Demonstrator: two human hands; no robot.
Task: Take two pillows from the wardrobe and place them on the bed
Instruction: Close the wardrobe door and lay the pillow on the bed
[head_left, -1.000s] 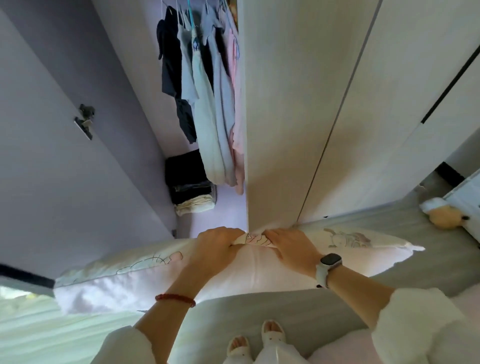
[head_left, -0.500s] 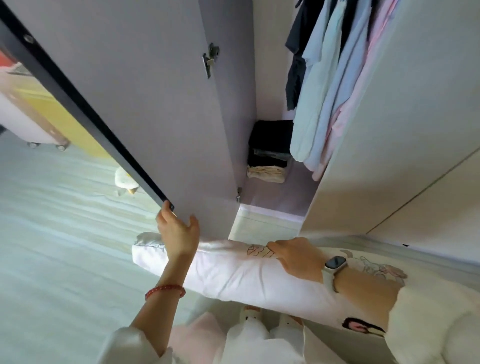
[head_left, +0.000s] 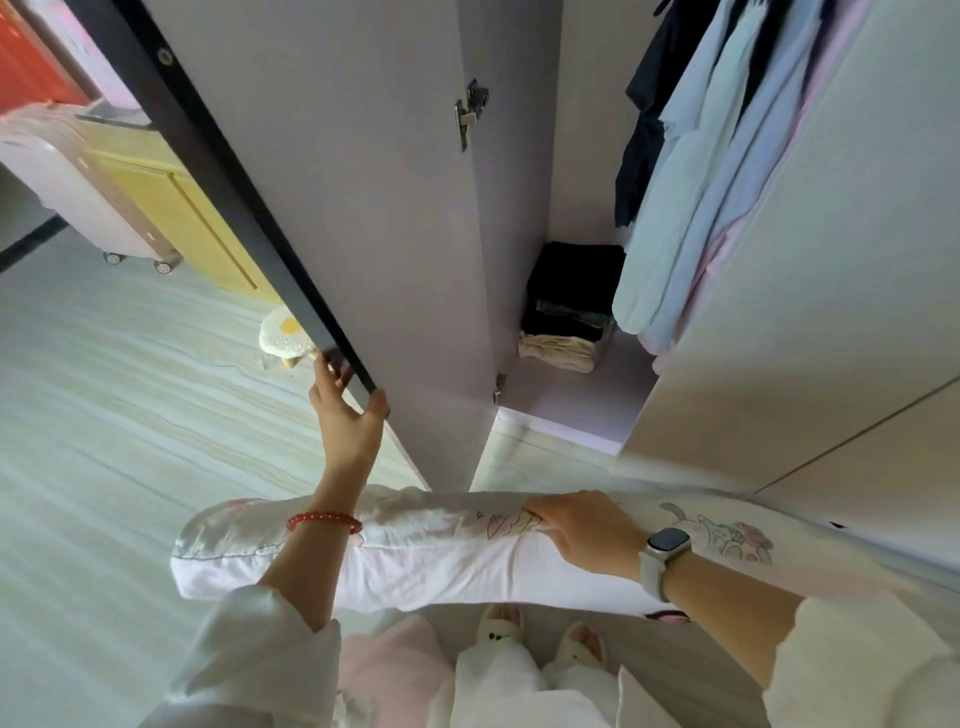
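Observation:
A long white pillow (head_left: 441, 561) with cartoon prints lies across the front of my body at waist height. My right hand (head_left: 587, 527), with a watch on the wrist, grips its top edge near the middle. My left hand (head_left: 348, 415), with a red bead bracelet on the wrist, holds the dark bottom edge of the open wardrobe door (head_left: 337, 208). The wardrobe (head_left: 571, 405) stands open ahead of me. The bed is out of view.
Shirts (head_left: 691, 182) hang inside the wardrobe above a stack of folded clothes (head_left: 569, 306). A closed pale door panel (head_left: 831, 312) is on the right. A small egg-patterned stool (head_left: 283, 332), a yellow cabinet (head_left: 176, 208) and a wheeled unit (head_left: 78, 192) stand on the pale floor at left.
My left hand let go of the pillow and took hold of the wardrobe door's edge. My view turned left, with the door now swung further across the middle.

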